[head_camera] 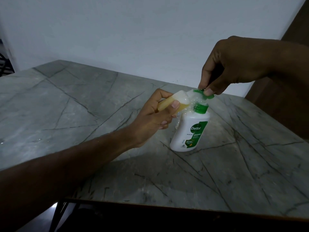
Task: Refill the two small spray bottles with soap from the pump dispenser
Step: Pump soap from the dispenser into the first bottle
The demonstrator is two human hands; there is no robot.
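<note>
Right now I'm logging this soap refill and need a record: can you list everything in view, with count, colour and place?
Dettol pump dispenser: one, white with green pump and label, standing on the table right of centre.
Small bottle: one, clear with yellowish liquid, tilted, its mouth at the pump spout.
Foam: white, around the pump head and collar.
Table: one, grey marble-patterned, against a pale wall.
Left hand: grips the small bottle.
Right hand: fingertips on the pump head.

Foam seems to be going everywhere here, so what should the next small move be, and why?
Probably ease off the pump head with the right hand: foam already covers the mouth of the small bottle that the left hand holds, and runs down the dispenser.
</note>
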